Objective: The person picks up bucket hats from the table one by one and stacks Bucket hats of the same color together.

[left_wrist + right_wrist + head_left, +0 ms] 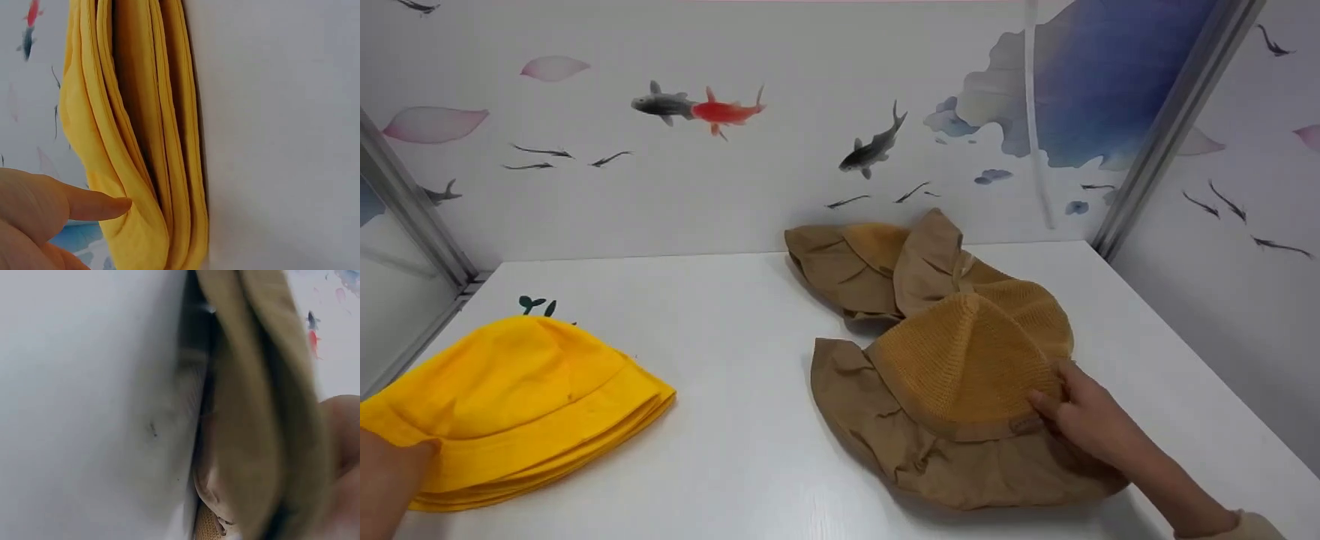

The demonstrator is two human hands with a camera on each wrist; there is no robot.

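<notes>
On the left, a stack of yellow bucket hats (532,382) lies on the white table. My left hand (390,472) is at the near left edge of the stack, its thumb pressed into the top hat's creased brim; the left wrist view shows several layered brims (163,129) beside the thumb (101,205). To the right lies a brown sun hat (960,367) with a knitted tan crown and a wide, wrinkled cloth brim. My right hand (1091,420) pinches it at the right side of the crown. Its brown brim (247,410) is blurred in the right wrist view.
Behind the held hat, another brown hat (847,270) lies rumpled, partly overlapped by it. The white table (735,375) ends at a back wall (697,202) painted with fish. Metal posts (1177,127) stand at the corners.
</notes>
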